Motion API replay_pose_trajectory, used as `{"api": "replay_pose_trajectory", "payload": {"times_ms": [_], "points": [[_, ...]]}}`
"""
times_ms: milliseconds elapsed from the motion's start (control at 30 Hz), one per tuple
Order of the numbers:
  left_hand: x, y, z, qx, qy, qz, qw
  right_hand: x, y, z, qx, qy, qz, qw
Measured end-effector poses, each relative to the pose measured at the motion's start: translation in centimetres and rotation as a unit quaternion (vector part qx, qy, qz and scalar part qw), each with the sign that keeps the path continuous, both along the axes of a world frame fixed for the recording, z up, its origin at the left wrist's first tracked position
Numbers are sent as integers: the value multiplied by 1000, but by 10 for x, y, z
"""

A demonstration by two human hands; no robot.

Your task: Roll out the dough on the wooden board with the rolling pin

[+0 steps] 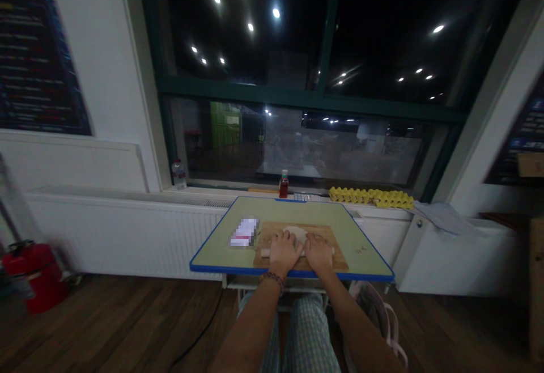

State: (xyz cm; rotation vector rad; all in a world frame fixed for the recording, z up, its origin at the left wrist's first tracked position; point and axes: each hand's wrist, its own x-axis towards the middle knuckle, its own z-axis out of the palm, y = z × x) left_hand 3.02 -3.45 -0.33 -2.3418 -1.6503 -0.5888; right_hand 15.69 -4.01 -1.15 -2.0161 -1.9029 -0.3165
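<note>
A light wooden rolling pin [265, 253] lies crosswise on a wooden board [338, 261]. My left hand [284, 251] rests over the pin's left part, its fingers reaching forward across it. On the right part of the same pin lies my right hand [318, 250], fingers angled inward. Between and just beyond my hands shows a flat, pale round of dough [296, 230], partly hidden by my fingers. Both hands cover much of the pin's middle.
The board sits on a green table [216, 251] with a blue edge. A blurred phone [245, 232] lies left of the board. On the sill stand a dark red bottle [283, 185], a clear bottle [179, 173] and yellow egg trays [369, 196]. A pink-strapped bag [385, 310] is below right.
</note>
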Motion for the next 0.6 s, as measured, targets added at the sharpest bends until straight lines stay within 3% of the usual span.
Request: {"api": "replay_pose_trajectory", "payload": {"times_ms": [600], "points": [[0, 7, 3, -16, -10, 15, 1000, 2, 14, -2, -20, 12, 6, 1000]]}}
